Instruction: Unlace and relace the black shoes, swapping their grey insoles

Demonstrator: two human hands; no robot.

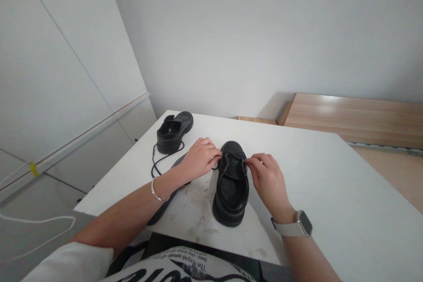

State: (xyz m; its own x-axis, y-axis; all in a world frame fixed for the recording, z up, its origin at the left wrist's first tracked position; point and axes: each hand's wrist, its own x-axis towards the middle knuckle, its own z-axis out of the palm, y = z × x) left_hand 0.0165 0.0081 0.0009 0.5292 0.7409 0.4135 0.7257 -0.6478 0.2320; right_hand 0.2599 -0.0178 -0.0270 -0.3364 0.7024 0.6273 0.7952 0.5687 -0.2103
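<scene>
A black lace-up shoe point(230, 189) stands upright on the white table, its toe pointing away from me and its tongue showing. A dark shoelace point(235, 155) crosses near the top of its opening. At the left lace flap, my left hand point(201, 157) is closed in a pinch on the shoelace, a bit of which hangs below the fingertips. Thumb and fingers of my right hand point(267, 176) pinch together at the right lace flap, apparently on the shoelace; the exact hold is tiny and partly hidden.
Another black shoe point(170, 134) sits at the table's far left corner, with a loose black lace point(153, 168) trailing from it. Under my left forearm lies a dark insole point(164, 210). Smudges mark the white table point(307, 176). Wood-grain furniture point(357, 116) stands behind, right.
</scene>
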